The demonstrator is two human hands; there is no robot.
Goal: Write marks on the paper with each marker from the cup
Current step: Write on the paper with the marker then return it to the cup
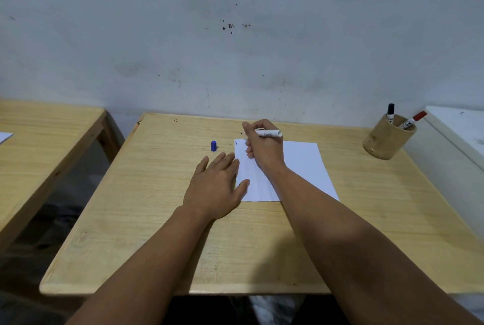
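The paper [298,167] lay on the bench [157,233]. The right hand [263,145] held its grip closed around a white marker [269,133] over the paper's far left corner, beside 1 short blue mark [236,143]. The left hand [218,185] lay flat, grip open, thumb on the paper's left edge. A blue cap [213,146] stood left of the paper. Far right of the paper, the cup [387,138] held 2 markers, 1 black-capped [390,112], 1 red-capped [413,120].
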